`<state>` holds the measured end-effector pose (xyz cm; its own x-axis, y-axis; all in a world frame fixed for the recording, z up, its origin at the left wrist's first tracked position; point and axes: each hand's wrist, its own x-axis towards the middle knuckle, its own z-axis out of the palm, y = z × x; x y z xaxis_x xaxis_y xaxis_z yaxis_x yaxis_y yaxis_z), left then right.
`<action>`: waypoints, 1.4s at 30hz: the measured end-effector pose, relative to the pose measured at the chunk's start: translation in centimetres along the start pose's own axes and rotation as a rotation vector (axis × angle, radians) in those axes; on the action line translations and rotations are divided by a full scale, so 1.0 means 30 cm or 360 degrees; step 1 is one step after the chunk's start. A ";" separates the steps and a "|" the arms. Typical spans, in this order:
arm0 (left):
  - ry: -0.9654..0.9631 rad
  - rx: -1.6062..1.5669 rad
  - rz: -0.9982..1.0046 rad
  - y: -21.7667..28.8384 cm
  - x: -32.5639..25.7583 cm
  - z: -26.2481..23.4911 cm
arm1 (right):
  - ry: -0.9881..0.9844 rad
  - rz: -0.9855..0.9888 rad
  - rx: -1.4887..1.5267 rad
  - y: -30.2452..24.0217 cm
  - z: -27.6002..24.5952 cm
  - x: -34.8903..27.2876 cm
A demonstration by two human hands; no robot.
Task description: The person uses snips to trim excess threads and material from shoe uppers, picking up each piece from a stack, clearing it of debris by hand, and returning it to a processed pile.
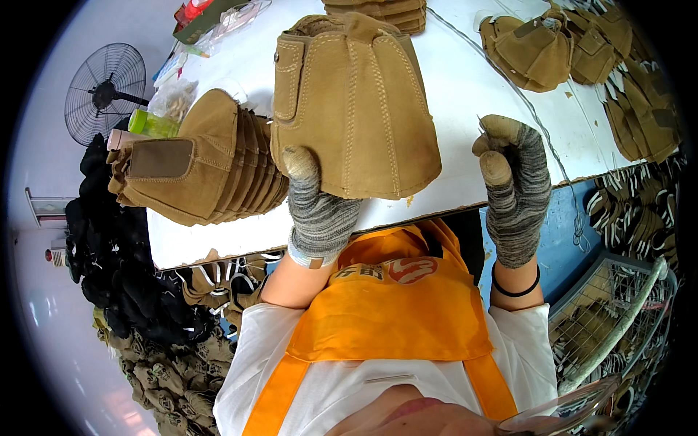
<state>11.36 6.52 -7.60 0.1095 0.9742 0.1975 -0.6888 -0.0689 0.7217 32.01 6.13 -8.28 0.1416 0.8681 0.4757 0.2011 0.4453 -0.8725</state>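
Note:
My left hand (317, 207), in a grey knit glove, grips the lower edge of a tan suede boot upper (354, 102) and holds it up above the white table (465, 94). My right hand (513, 185), also gloved, hovers to the right of it with thumb and forefinger pinched together; a thin thread or wire seems to run up from the fingers across the table. A nested stack of tan uppers (200, 163) lies on its side at the table's left, just beside the held one.
More tan uppers (538, 47) lie at the table's far right, and another pile (385, 11) at the top. A green bottle (151, 123), a floor fan (104, 91), dark pieces heaped at left and a wire basket (618, 320) at right surround the table.

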 end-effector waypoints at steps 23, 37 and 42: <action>-0.0141 0.1883 0.0342 -0.072 -0.049 -0.168 | -0.0133 0.0036 0.0054 -0.004 0.038 -0.011; 0.0002 0.0825 -0.0054 -0.023 -0.037 -0.035 | -0.0085 -0.0083 0.0211 0.000 0.077 -0.007; -0.0107 0.1184 -0.0037 -0.025 -0.042 -0.030 | -0.0140 -0.0088 0.0248 -0.002 0.094 -0.005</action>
<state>11.09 5.54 -8.97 0.1781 0.9635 0.1997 -0.0217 -0.1990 0.9798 29.23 6.57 -8.61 0.0476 0.8541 0.5180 0.0526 0.5157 -0.8551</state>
